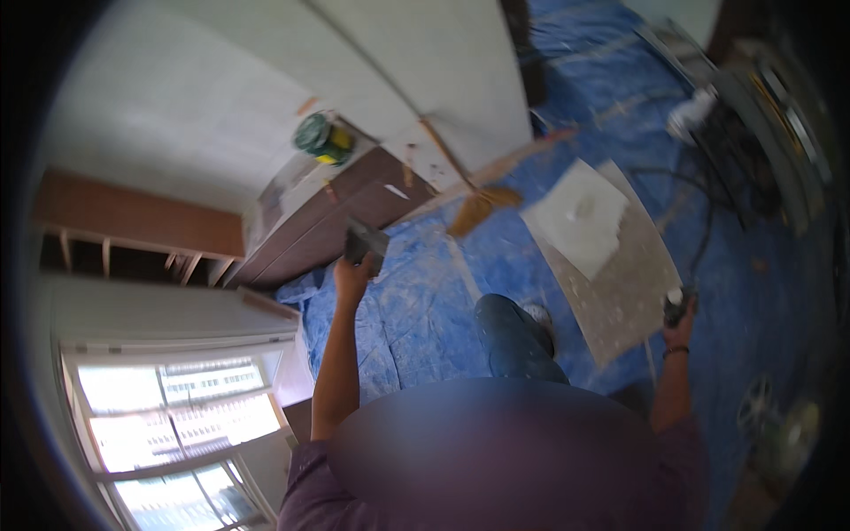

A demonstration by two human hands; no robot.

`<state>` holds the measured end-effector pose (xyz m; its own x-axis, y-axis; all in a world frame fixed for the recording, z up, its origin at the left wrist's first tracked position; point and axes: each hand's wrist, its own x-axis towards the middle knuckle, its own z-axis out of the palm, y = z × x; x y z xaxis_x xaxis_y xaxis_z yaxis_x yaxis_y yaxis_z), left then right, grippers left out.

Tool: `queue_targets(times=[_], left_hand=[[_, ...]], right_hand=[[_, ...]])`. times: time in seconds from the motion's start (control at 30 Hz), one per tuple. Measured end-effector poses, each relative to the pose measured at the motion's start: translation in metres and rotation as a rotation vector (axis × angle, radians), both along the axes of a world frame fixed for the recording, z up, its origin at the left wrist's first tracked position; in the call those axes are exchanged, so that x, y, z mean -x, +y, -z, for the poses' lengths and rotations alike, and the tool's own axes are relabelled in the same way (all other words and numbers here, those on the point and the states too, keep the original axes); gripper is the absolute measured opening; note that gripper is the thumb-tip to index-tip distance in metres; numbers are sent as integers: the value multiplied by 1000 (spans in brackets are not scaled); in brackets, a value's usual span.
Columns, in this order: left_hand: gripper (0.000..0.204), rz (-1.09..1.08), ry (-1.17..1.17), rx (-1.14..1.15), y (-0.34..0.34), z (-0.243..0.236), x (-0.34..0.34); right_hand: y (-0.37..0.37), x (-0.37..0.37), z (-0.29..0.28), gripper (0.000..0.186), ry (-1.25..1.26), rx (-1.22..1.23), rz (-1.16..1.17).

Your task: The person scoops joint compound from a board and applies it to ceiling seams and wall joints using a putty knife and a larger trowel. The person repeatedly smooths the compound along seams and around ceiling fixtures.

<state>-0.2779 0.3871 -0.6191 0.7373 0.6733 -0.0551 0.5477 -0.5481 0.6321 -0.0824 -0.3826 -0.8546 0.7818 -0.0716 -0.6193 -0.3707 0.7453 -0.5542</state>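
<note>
My left hand is raised at the left of centre, its fingers closed round a dark flat-bladed scraper. The blade stands close in front of the brown ledge, but I cannot tell whether they touch. Out at the right, my right hand grips a small dark tool with a white dab on it; blur hides its exact kind. Beside that hand a speckled grey-brown board lies on the floor covering. White, paste-like material is spread over the board's far part.
Blue sheeting covers the floor. A brown ledge along the pale wall carries a green tub. A broom leans there. Dark equipment and a cable are at the right, windows at lower left.
</note>
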Motion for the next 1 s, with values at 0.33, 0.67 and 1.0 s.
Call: queue_targets(times=[0.33, 0.67, 1.0], left_hand=[[63, 274, 217, -18, -131, 217, -199], [56, 333, 221, -190, -202, 389, -422], [73, 260, 400, 127, -221, 419, -385]], right_hand=[[-45, 123, 94, 66, 182, 182, 323], [-28, 34, 159, 57, 222, 104, 118], [-32, 12, 151, 65, 230, 200, 95]])
